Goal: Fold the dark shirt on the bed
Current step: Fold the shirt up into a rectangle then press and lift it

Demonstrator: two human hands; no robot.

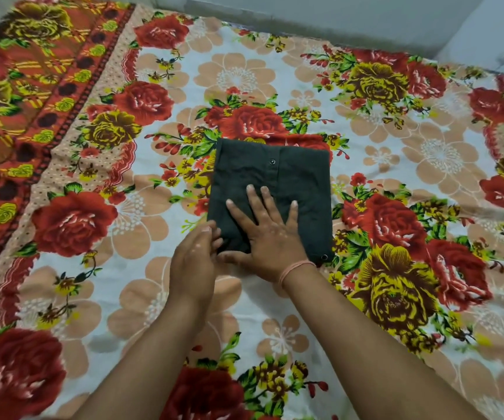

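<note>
Folding state: dark shirt is laid as a compact, near-square packet mid-bed, placket and snap buttons uppermost.
Handling: judged light, soft and limp; best taken by its layered near edge.
Right hand: spread flat, pressed on the cloth, nothing gripped.
Left hand: fingertips at the near-left corner (a pinch cannot be confirmed).
Bedsheet: smooth floral print.

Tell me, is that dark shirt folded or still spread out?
Folded: the dark shirt lies as a compact rectangle on the bedsheet, right hand flat on it.
</note>
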